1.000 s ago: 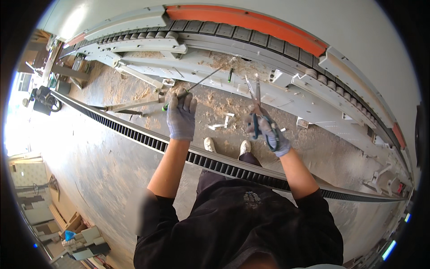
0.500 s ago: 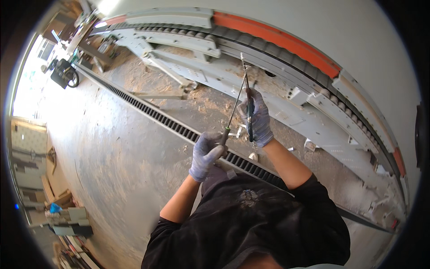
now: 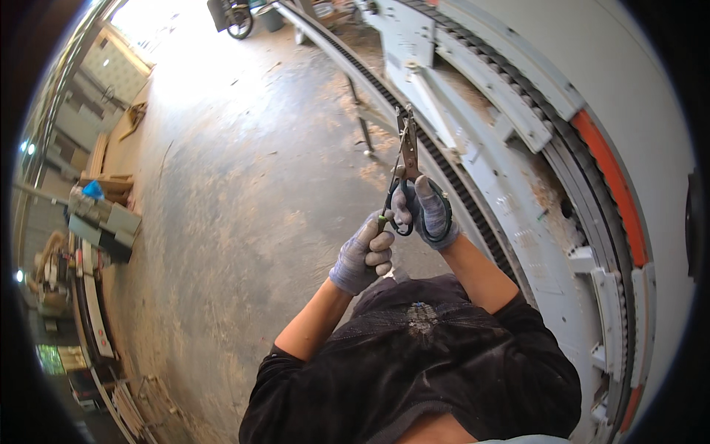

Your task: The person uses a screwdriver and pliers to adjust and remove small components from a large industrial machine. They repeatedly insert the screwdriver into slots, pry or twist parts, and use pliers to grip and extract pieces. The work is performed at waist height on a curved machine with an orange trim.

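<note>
Both of my hands wear pale grey-violet work gloves and are held close together in front of me. My left hand is closed round the dark handle of a screwdriver with a green band, its thin shaft pointing up and away. In my right hand is a pair of scissors with dark loop handles, fingers and thumb through the loops. The screwdriver's shaft runs along the scissor blades and its far end meets them near their tips. Pale residue clings there; whether the tips touch, I cannot tell.
To the right runs a long grey machine with a chain track and an orange guard. Beside it stands a narrow roller rail. Boards and boxes are stacked at the left. A wheeled vehicle stands far off by the bright doorway.
My view has swung left, so the machine and rail now lie further right. My right hand has turned, showing the scissors' loops and broad blades. Both tools stay held.
</note>
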A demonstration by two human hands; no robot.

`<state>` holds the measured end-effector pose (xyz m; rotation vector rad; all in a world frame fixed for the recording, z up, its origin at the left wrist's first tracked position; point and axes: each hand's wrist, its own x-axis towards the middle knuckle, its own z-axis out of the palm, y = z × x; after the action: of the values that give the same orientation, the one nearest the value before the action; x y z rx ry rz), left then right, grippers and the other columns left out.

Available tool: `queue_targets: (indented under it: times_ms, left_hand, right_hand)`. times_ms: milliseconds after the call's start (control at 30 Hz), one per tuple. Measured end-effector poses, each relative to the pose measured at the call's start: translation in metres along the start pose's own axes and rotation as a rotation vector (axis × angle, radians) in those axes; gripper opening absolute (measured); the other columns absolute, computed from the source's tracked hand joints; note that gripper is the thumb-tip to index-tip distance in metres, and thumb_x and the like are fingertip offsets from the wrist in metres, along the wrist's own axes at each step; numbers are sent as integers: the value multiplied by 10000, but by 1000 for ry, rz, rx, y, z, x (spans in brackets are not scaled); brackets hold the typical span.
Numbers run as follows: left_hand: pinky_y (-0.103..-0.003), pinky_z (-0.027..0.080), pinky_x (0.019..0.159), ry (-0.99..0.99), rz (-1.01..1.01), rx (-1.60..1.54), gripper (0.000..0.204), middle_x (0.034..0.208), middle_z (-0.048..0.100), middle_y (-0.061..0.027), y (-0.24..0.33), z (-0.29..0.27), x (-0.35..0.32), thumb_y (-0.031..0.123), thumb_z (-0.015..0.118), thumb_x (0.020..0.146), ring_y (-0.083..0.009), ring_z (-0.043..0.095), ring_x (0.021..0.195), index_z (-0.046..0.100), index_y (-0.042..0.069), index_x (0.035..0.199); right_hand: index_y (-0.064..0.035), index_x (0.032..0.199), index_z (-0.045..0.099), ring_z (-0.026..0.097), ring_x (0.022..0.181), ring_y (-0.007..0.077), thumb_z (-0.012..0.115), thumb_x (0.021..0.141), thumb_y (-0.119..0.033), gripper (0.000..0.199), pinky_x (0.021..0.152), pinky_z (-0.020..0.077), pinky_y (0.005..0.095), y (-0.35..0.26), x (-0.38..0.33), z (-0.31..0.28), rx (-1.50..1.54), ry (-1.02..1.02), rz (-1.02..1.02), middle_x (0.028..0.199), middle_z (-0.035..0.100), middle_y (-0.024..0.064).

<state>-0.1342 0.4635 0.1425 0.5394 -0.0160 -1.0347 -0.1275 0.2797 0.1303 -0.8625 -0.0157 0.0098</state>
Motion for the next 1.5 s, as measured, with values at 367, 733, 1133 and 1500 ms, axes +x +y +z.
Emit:
queue_targets:
  times_ms: [367, 733, 1133, 1500]
  left_hand:
    - [-255, 380, 516, -462, 235, -746, 328, 692, 415, 109, 76, -87, -67, 323, 359, 1060, 4, 376, 472, 516, 153, 1292]
    - [-216, 423, 464, 700, 729, 438, 340, 659, 424, 34, 225, -151, -59, 294, 387, 1044, -61, 424, 463, 495, 19, 1213]
    - [-211, 429, 449, 863, 831, 220, 319, 690, 453, 21, 377, -219, -51, 305, 423, 1038, -43, 397, 481, 486, 62, 1236]
    - [-204, 370, 446, 968, 761, 680, 257, 708, 523, -9, 540, -290, -72, 193, 452, 993, -42, 429, 485, 487, 66, 1213]
  right_hand:
    - [-38, 1320, 462, 482, 558, 79, 485, 949, -580, 657, 571, 462, 249, 93, 112, 105, 133, -386, 302, 797, 555, 1]
    - [-64, 1378, 416, 563, 834, 78, 640, 860, -586, 769, 693, 461, 236, 162, 324, 169, -449, -547, 176, 1063, 591, 53]
    - [-95, 1329, 450, 625, 986, 275, 831, 660, -520, 880, 853, 511, 390, 237, 508, 280, -1099, -576, -79, 1126, 611, 122]
    - [-84, 1300, 498, 637, 988, 349, 804, 690, -479, 789, 837, 530, 410, 270, 652, 341, -1386, -481, -477, 1153, 621, 168]
